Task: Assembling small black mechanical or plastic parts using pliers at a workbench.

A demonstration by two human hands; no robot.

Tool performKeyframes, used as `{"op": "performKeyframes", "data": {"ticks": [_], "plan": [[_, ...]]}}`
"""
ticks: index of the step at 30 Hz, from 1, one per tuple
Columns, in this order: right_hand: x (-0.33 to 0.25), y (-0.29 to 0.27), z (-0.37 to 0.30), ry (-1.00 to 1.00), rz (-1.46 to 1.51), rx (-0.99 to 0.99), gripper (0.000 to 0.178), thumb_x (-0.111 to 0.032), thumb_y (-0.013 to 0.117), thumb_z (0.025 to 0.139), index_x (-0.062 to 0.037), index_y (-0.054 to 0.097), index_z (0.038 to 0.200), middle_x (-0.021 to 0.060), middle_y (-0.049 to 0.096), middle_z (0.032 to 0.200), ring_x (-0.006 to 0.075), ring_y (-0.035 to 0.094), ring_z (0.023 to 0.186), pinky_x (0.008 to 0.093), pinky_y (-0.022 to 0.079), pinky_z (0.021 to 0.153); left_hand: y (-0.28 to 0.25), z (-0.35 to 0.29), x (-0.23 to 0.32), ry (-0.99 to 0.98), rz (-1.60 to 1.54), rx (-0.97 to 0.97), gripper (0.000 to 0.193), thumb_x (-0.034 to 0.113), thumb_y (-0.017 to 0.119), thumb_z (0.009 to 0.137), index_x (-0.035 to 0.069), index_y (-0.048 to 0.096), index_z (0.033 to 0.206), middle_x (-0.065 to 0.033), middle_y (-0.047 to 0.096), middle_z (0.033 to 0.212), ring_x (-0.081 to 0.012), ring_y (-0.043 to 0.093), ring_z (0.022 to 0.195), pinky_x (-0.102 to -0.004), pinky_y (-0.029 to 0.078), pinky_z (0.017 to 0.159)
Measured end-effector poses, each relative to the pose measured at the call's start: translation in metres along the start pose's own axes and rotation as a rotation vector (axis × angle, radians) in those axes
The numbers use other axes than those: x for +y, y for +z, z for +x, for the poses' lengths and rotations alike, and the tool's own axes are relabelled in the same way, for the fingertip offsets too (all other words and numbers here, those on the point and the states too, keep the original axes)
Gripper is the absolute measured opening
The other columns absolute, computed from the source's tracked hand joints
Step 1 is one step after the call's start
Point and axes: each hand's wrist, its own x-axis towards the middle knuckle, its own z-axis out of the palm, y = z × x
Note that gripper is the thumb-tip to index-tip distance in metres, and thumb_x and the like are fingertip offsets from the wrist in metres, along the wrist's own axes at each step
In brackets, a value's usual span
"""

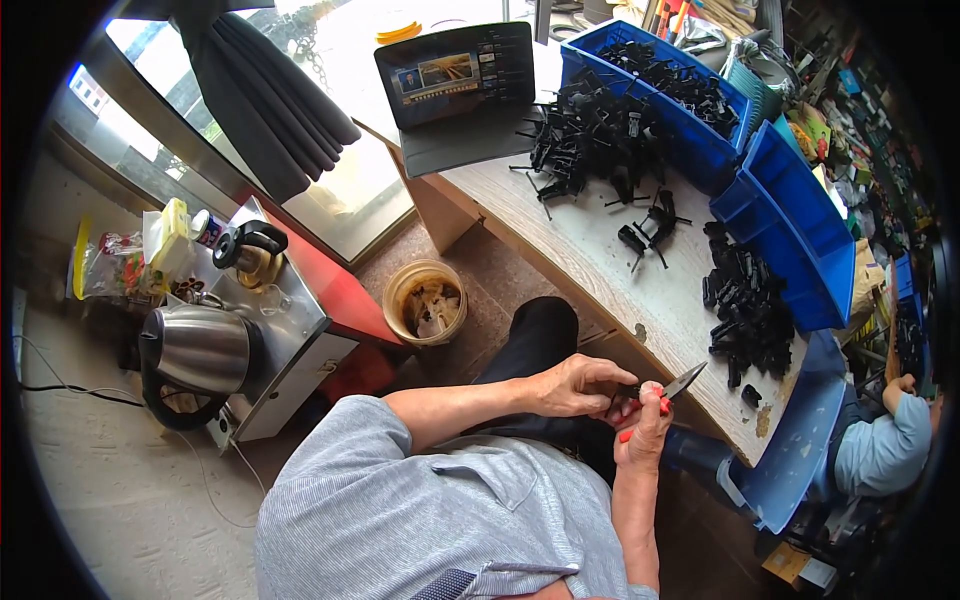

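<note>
**Red-handled cutters held at the table's near edge**

I see my right hand clamped on 1 pair of cutters; my left hand pinches something small and hidden beside them. 2 blue bins line the table's far edge, 1 holding black plastic parts.

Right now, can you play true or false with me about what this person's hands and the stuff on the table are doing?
1. The right hand holds red-handled cutters. True.
2. The left hand rests on the kettle. False: it is up by the cutters, pinching a small black part that is mostly hidden; the kettle stands far off to the left.
3. A tablet with a lit screen stands on the table. True.
4. The bins are red. False: they are blue.
5. Black plastic parts lie loose on the table. True.
6. The yellowish bucket sits on the table. False: it is on the floor.
</note>
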Motion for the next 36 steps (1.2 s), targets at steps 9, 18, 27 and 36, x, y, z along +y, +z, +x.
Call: {"op": "performKeyframes", "data": {"ticks": [9,18,27,36], "plan": [[0.005,-0.005,0.001,-0.028,-0.016,0.022,0.016,-0.028,0.065,0.089,-0.0161,0.056,0.09,-0.0046,0.051,0.076,0.0089,0.054,0.06,0.026,0.049,0.05,0.006,0.001,-0.004,0.453,0.72,0.058,0.051,0.01,0.08,0.078,0.0,0.057,0.122,-0.0157,0.064,0.109,-0.0314,0.068,0.092,-0.0382,0.057,0.075],[0.002,0.003,0.003,-0.019,0.025,0.029,0.009,-0.02,0.064,0.09,-0.0134,0.059,0.09,-0.0049,0.052,0.08,0.0064,0.052,0.063,0.0224,0.044,0.053,0.015,0.008,-0.004,0.536,0.931,0.166,0.037,0.008,0.077,0.08,0.001,0.057,0.11,-0.0147,0.067,0.099,-0.0316,0.069,0.082,-0.0379,0.058,0.07],[-0.019,0.012,-0.005,-0.039,-0.02,-0.036,0.018,-0.022,0.057,0.091,-0.0103,0.052,0.078,0.0012,0.05,0.067,0.0104,0.051,0.058,0.0291,0.054,0.05,0.021,0.023,0.005,0.086,0.555,0.46,0.02,0.001,0.066,0.091,-0.004,0.059,0.11,-0.0071,0.07,0.077,-0.0071,0.066,0.07,-0.0235,0.052,0.058],[-0.014,0.015,-0.009,0.071,-0.095,-0.003,0.018,-0.02,0.053,0.088,-0.0062,0.054,0.099,0.0025,0.053,0.074,0.012,0.056,0.061,0.0319,0.058,0.054,0.027,0.06,0.008,0.117,0.273,0.551,0.017,0.004,0.062,0.097,-0.004,0.059,0.111,-0.0108,0.072,0.095,-0.0128,0.07,0.083,-0.0257,0.059,0.075]]}}
